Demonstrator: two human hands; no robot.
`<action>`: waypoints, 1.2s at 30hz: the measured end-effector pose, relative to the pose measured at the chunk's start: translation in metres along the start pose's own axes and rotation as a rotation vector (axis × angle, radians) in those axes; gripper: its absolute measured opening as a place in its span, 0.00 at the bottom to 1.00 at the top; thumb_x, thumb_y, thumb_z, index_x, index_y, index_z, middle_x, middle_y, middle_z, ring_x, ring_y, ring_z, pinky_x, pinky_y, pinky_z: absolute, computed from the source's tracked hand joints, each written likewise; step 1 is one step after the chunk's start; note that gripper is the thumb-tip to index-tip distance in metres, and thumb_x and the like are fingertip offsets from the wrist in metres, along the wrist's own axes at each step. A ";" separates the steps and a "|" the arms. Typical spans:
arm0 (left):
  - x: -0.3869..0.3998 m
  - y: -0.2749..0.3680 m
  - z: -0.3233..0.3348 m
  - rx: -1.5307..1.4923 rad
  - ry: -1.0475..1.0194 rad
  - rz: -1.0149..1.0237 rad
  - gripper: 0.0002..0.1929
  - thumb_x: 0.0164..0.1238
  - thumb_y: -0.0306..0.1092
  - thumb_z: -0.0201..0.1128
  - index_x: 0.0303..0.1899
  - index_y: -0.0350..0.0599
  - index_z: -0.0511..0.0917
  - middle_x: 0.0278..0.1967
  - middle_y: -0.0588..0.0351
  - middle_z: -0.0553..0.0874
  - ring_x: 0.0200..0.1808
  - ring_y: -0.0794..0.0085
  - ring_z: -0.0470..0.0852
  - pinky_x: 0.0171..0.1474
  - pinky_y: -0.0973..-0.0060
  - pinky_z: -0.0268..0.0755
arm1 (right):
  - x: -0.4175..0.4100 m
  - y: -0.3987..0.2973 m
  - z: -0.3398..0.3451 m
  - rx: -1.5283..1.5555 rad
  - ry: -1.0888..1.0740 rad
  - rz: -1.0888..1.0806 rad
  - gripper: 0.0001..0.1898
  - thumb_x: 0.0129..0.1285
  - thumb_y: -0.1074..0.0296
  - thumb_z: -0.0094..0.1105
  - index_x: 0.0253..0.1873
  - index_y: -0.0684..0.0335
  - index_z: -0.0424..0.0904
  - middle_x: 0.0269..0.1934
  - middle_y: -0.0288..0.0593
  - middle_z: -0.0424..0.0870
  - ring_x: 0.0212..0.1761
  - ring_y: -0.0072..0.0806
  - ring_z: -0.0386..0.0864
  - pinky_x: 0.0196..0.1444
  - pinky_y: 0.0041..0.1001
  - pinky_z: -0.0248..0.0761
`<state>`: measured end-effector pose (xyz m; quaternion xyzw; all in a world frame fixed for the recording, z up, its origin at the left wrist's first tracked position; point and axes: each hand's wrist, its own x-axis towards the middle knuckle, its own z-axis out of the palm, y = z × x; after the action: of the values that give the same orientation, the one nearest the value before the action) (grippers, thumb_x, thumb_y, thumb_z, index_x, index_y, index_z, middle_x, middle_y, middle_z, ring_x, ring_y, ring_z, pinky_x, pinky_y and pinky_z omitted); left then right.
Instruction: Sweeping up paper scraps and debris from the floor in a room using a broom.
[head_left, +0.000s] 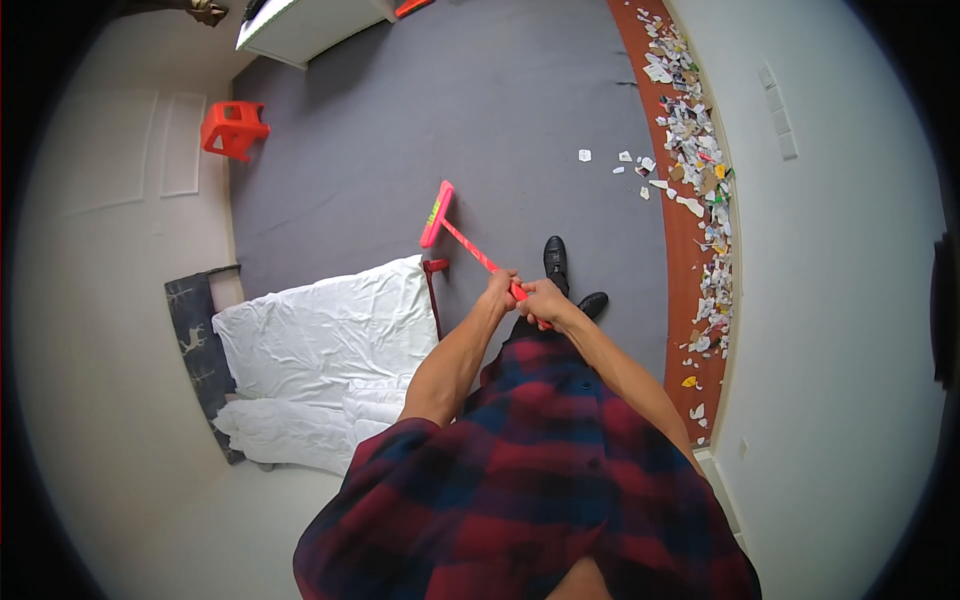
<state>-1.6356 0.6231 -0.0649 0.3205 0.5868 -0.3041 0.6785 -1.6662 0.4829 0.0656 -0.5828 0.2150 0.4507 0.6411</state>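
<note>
I hold a broom with a pink-red handle (472, 248) in both hands. My left hand (504, 289) is closed around the stick, lower down towards the head. Just above it on the stick, my right hand (544, 301) grips the upper end. The pink broom head (438, 214), with yellow-green marks on its side, is out ahead and to the left, over the grey carpet (360, 180); whether it touches the carpet I cannot tell. A few paper scraps (643, 166) lie on the carpet to the right of the broom head.
Torn paper and cardboard bits (694, 142) line a red-brown floor strip (684, 247) along the right wall (817, 247). On the left are a bed with white bedding (330, 330) and an orange-red plastic stool (234, 129). A white cabinet (315, 34) stands at the far end.
</note>
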 end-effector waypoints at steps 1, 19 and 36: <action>0.005 0.008 -0.001 0.001 0.026 -0.045 0.05 0.64 0.26 0.46 0.29 0.42 0.62 0.15 0.60 0.65 0.15 0.75 0.64 0.17 0.74 0.63 | 0.004 -0.007 0.003 0.049 -0.005 0.064 0.09 0.55 0.76 0.54 0.42 0.66 0.75 0.20 0.36 0.73 0.14 0.17 0.68 0.09 0.19 0.57; -0.070 -0.079 0.142 0.516 -0.316 -0.125 0.04 0.59 0.25 0.53 0.32 0.37 0.66 0.16 0.53 0.69 0.15 0.66 0.72 0.18 0.64 0.71 | -0.130 0.022 -0.052 -0.168 0.465 -0.412 0.31 0.51 0.75 0.58 0.62 0.69 0.62 0.29 0.39 0.77 0.33 0.21 0.75 0.36 0.21 0.68; -0.048 -0.089 0.175 0.587 -0.339 -0.143 0.03 0.60 0.25 0.50 0.29 0.40 0.67 0.17 0.57 0.68 0.13 0.74 0.66 0.14 0.72 0.59 | -0.108 -0.006 -0.063 0.016 0.332 -0.088 0.30 0.56 0.78 0.51 0.65 0.71 0.55 0.38 0.45 0.76 0.30 0.19 0.74 0.24 0.17 0.66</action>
<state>-1.6072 0.4321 -0.0058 0.4050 0.3742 -0.5557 0.6221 -1.7000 0.3882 0.1409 -0.6529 0.2959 0.3179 0.6206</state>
